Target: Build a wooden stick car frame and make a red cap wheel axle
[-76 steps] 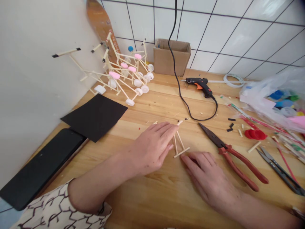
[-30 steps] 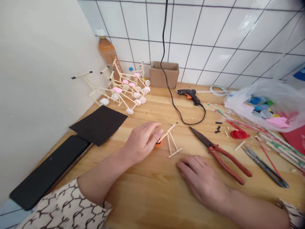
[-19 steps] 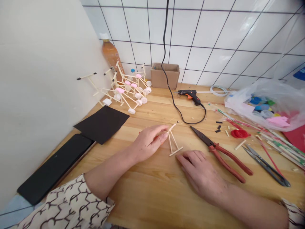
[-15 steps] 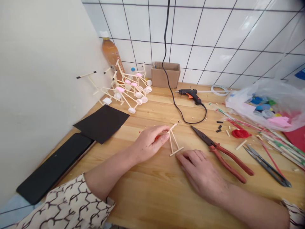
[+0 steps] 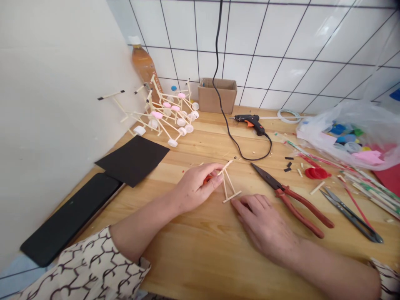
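My left hand [image 5: 198, 185] is closed in a pinch on a small wooden-stick frame [image 5: 228, 183]. Two slanting sticks of the frame run down to a crossbar, and a dark-tipped end points up and away. Something orange-red [image 5: 206, 179] shows between the left fingers, mostly hidden. My right hand [image 5: 265, 227] rests on the table with its fingers curled; a fingertip lies at or against the crossbar. What is under those fingers, if anything, is out of sight. Right of it lie long-nose pliers [image 5: 283, 191] with red handles.
Stick models [image 5: 162, 112] with bottle-cap wheels stand back left by a drink bottle [image 5: 145, 66]. Behind are a cardboard box [image 5: 218, 98] and a corded glue gun [image 5: 250, 121]. Thread snips [image 5: 351, 216], sticks and a bag of caps [image 5: 346, 133] lie right; black card [image 5: 134, 160] and a phone [image 5: 71, 218] left.
Both hands and the stick frame stay almost where they were. The whole view has shifted very slightly, with the background a little higher in the picture.
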Available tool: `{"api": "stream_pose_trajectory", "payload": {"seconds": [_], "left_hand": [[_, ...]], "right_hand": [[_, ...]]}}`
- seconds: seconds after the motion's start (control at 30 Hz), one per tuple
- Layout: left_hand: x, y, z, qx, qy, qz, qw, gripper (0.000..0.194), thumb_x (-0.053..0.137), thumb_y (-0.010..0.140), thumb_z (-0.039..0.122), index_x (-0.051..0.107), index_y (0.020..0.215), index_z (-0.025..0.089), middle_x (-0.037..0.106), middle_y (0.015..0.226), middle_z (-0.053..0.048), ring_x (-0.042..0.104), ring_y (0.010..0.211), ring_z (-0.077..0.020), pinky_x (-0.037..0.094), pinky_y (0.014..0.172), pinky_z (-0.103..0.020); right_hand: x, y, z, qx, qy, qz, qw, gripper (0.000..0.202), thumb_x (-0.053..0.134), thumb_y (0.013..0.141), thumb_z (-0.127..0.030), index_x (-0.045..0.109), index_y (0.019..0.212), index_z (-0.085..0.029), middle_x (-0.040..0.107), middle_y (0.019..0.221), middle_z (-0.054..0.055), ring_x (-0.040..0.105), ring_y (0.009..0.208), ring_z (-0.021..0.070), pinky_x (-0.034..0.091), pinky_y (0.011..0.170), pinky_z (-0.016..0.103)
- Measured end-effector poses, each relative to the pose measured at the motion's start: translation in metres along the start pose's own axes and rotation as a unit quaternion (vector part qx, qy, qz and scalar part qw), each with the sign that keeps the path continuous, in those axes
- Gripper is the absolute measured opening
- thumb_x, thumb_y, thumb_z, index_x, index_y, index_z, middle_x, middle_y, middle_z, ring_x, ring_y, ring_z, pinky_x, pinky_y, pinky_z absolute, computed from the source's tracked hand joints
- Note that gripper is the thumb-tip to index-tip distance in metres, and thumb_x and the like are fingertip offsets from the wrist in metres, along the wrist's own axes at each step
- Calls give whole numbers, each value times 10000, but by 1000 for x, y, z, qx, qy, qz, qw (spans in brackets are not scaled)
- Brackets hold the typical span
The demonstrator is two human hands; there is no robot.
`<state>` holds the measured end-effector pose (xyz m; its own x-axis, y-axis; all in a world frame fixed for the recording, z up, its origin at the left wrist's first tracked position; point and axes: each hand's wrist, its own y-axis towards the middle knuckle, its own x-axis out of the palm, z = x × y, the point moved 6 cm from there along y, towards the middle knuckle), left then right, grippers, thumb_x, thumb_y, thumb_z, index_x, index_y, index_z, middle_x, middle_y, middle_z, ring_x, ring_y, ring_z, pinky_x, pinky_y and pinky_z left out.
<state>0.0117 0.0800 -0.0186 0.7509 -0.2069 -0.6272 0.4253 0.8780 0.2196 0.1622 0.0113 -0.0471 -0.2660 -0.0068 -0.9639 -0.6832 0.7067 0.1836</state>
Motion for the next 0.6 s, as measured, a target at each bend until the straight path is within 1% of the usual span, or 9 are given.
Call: {"api": "stream_pose_trajectory", "payload": {"seconds": [0.23,0.4,0.6], "left_hand": [[0,0,-1,4,4,2,1000,263,460,914,294,568,1113,160,696,966,-61,655,874,-169,508,769,-297],[1,0,-3,-2,8,3,1000,263,471,907,300,576,1106,164,698,970,-56,654,873,-164,504,771,-281],[2,0,-2,4,10,4,1000,283,470,908,304,576,1119,149,698,984,-70,654,876,-170,503,774,-289]], "right_hand": [[3,-1,1,0,2,-7,1000,362,427,837,-48,544,1177,-82,582,958,132,503,853,230,468,756,387],[4,-1,1,-1,-3,0,1000,341,419,846,-55,556,1157,-84,585,948,133,505,840,235,472,745,390],[3,-1,1,-1,-2,4,1000,327,423,845,-49,569,1136,-80,590,947,138,513,837,235,471,738,387]]}}
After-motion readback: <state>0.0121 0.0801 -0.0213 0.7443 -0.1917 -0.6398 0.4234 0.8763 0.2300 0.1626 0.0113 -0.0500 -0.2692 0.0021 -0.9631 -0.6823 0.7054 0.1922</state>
